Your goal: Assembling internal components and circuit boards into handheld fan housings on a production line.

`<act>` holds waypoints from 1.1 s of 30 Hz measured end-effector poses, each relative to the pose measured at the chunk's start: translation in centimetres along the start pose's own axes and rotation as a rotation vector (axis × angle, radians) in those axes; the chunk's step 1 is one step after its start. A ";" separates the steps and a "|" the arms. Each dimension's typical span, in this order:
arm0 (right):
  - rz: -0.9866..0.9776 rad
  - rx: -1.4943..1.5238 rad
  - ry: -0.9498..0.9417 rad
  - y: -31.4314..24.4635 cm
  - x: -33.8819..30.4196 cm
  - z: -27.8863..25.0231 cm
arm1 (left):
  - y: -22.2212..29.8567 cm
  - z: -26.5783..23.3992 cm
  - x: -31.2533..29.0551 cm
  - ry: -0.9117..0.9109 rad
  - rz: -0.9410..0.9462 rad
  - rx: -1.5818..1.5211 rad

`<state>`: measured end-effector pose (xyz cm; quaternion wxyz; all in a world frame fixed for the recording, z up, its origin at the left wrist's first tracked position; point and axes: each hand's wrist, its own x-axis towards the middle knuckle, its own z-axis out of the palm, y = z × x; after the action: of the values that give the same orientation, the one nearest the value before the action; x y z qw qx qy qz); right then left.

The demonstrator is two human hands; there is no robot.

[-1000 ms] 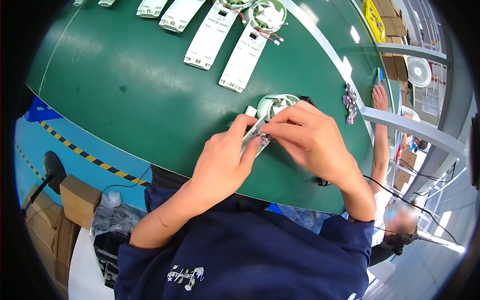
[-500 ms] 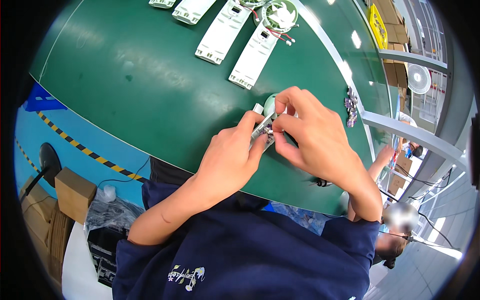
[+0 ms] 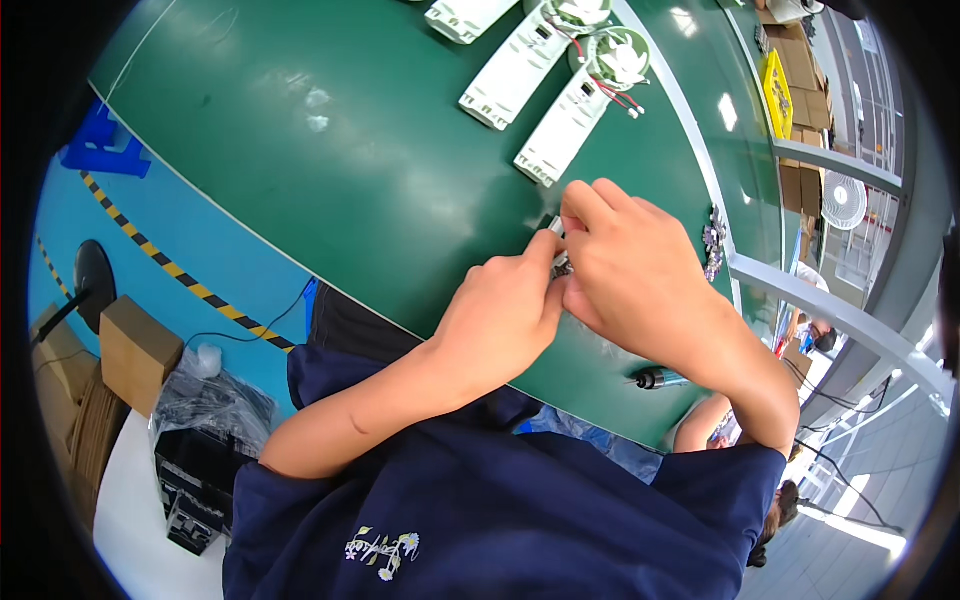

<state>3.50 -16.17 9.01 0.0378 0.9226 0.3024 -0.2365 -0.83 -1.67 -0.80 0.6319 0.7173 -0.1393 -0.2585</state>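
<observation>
Centrally, a pale part [image 3: 561, 262] is pinched over the green table [image 3: 380, 190] by the left hand [image 3: 503, 305], between thumb and fingers; the right hand [image 3: 637, 255] is curled against it, fingertips mostly hidden, so whether anything is gripped there cannot be told; beyond, white fan bodies [image 3: 562, 135] are laid out

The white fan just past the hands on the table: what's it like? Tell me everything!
The white fan has a long, flat body that looks like plastic, with notches at its near end and a small dark window. At the far end, a pale green ring surrounds white blades. Thin red wires with white plugs lie loose beside it. It rests on the green table, slanting away to the right, just past the right hand, which isn't holding it.
</observation>
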 end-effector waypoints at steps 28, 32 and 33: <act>-0.054 0.239 0.221 6.5 -4.7 4.0 | 1.9 -1.9 0.4 -0.186 -0.225 -0.207; -0.202 0.291 0.240 7.2 -5.2 3.0 | 1.1 -3.8 -0.4 -0.367 -0.207 -0.426; -0.199 0.331 0.282 7.6 -5.2 2.9 | 1.7 -4.9 -0.4 -0.363 -0.181 -0.437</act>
<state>3.00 -25.79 8.31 -0.1801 0.9058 0.3512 -0.1542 1.74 2.36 1.31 0.7104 0.5159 -0.1264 -0.4618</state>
